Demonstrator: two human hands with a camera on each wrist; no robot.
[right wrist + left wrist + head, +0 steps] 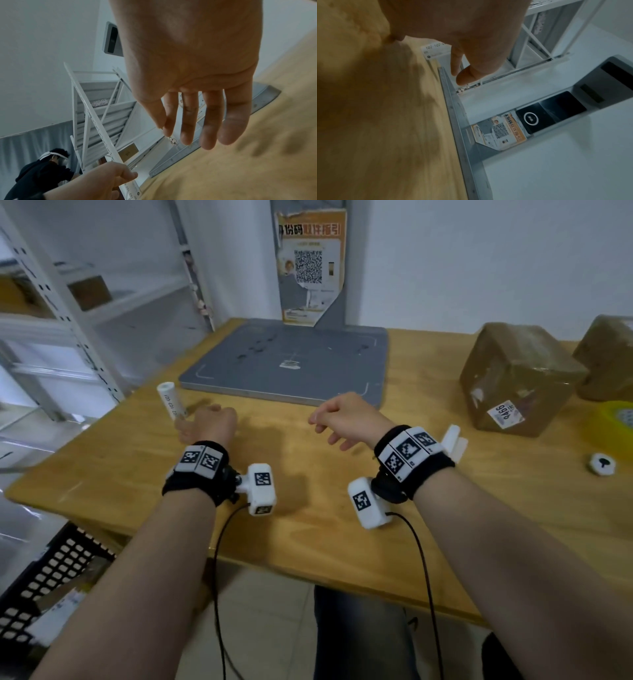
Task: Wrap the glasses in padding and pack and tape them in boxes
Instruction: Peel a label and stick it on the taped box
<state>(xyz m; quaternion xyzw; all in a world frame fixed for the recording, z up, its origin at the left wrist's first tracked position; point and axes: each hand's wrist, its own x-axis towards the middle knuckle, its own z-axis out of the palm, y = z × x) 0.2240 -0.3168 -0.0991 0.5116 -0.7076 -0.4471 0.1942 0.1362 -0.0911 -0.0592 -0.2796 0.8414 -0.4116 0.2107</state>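
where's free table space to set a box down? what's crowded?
Bare wood on the table along the near edge, and between the left hand and right hand, bordered behind by the grey pad, itself nearly bare. Crowded: right side, with two taped boxes, the yellow tape roll and a small white device.

"9466" on box label [505, 414]; "102 101" on white tube [170, 400]

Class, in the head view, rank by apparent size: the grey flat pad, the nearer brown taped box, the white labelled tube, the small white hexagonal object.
1. Grey flat pad
2. Brown taped box, nearer the camera
3. White labelled tube
4. White hexagonal object
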